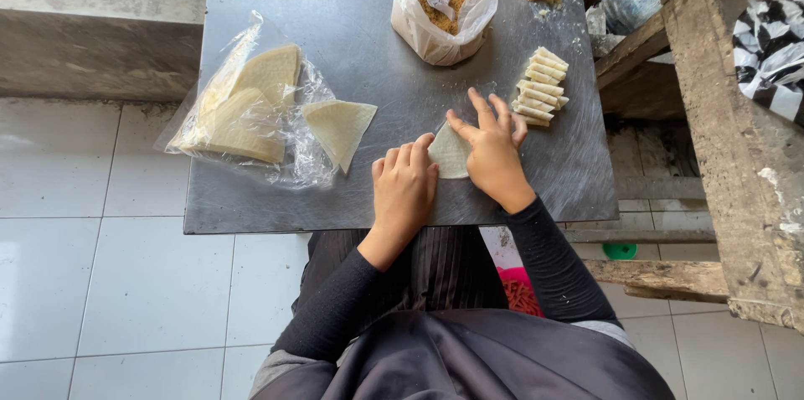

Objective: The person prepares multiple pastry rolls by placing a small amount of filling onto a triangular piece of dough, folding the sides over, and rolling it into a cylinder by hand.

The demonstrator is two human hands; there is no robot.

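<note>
Wrapper (pixel 449 153) pinned near board's front edge by flat left hand (pixel 404 186); open right hand (pixel 490 149) presses it.

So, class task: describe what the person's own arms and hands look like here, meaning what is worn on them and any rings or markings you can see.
Both arms wear long, close-fitting black sleeves that end at the wrists. The left hand and right hand are bare: no gloves, and no rings, watch or markings show in the head view. The sleeves look plain, without pattern or print.

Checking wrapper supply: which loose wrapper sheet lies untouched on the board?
The triangular wrapper beside the plastic bag of wrappers; the other loose wrapper lies under both hands.
</note>
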